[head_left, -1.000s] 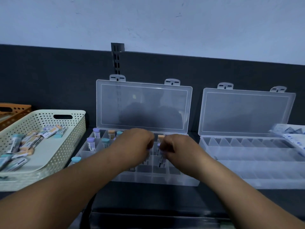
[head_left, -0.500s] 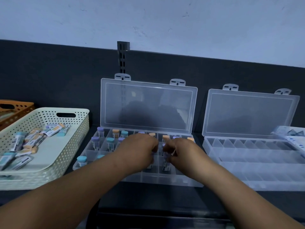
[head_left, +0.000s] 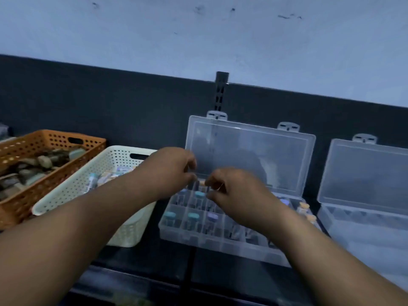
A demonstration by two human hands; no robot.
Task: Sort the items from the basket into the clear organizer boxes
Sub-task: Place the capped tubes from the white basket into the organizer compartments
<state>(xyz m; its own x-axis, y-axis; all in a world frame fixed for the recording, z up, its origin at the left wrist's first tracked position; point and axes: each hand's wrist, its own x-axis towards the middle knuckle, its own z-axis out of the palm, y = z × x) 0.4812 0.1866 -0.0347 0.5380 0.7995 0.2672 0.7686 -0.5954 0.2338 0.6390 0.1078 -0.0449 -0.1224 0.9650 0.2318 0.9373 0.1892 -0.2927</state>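
Beneath the person's fingers (head_left: 190, 162) sits an open organizer box (head_left: 220, 242), vials (head_left: 193, 216) standing in its compartments, its lid (head_left: 249, 151) upright behind them. Left of the fingers a basket (head_left: 72, 193) holds tubes (head_left: 89, 184); another basket (head_left: 33, 142) lies further left. A second organizer box (head_left: 362, 219) sits right.

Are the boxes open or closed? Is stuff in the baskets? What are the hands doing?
Middle organizer box: lid up, some compartments hold upright tubes.
Right organizer box: lid up, looks empty.
White basket: loose tubes lying inside.
Orange basket: holds dark items.
Left hand: fingers curled, grip unclear.
Right hand: fingers curled, grip unclear.
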